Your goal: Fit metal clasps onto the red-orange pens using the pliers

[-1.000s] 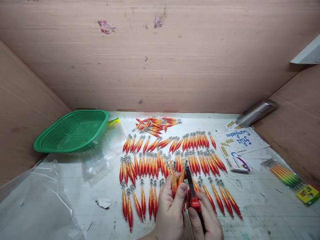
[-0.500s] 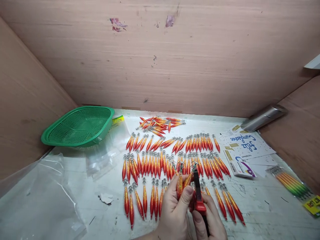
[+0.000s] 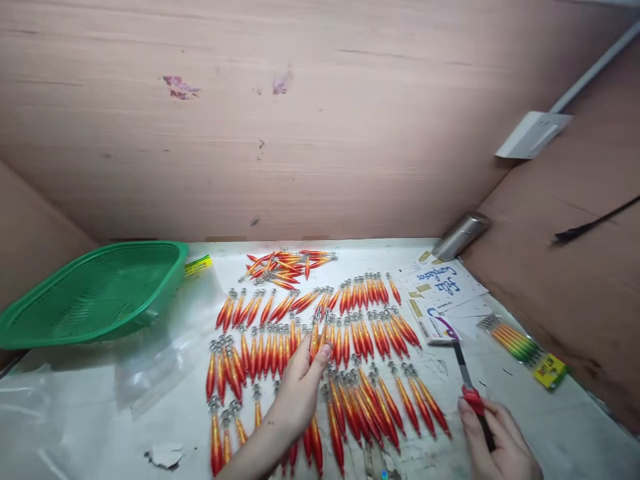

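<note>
Orange-and-red squid jigs with metal hook crowns lie in rows on the white table (image 3: 115,393). My left hand (image 3: 295,390) is closed over the middle rows, pinching a couple of squid jigs (image 3: 315,341) upright between thumb and fingers. Off to the right, my right hand (image 3: 503,443) grips a utility knife (image 3: 471,397) with a red and black handle. Its blade points up and away, near a small printed box (image 3: 436,329). A loose pile of jigs (image 3: 287,267) lies behind the rows. The left forearm hides part of the front row.
A green plastic basket (image 3: 165,293) stands at the left, with clear plastic bags (image 3: 165,353) beside it. On the right are printed cards (image 3: 457,287), a metal cylinder (image 3: 460,237) and a packet of lures (image 3: 520,347). Pinkish panels (image 3: 300,147) enclose the table.
The view has turned to the right. My right hand has moved away from the left with the utility knife, which was up against the held jigs. The left hand still holds the jigs.
</note>
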A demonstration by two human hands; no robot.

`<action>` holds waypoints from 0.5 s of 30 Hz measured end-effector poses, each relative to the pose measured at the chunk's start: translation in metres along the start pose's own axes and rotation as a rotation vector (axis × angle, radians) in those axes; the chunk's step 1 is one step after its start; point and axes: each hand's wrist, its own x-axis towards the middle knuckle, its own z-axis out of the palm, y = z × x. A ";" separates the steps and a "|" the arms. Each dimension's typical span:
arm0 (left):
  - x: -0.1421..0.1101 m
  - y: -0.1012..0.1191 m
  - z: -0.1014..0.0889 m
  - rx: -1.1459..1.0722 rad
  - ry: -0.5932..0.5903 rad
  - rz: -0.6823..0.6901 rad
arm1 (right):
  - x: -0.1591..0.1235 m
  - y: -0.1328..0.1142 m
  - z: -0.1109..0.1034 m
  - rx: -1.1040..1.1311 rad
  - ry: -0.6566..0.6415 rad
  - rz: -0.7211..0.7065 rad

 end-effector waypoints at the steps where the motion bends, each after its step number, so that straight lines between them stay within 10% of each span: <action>1: 0.005 0.001 0.003 0.109 -0.004 0.029 | 0.001 0.011 -0.003 -0.072 0.055 -0.019; 9: 0.011 0.015 0.036 0.395 -0.014 0.159 | -0.017 0.036 0.008 -0.209 0.139 -0.036; 15: -0.026 -0.017 -0.019 0.581 0.242 0.120 | -0.020 0.041 0.016 -0.174 0.149 -0.061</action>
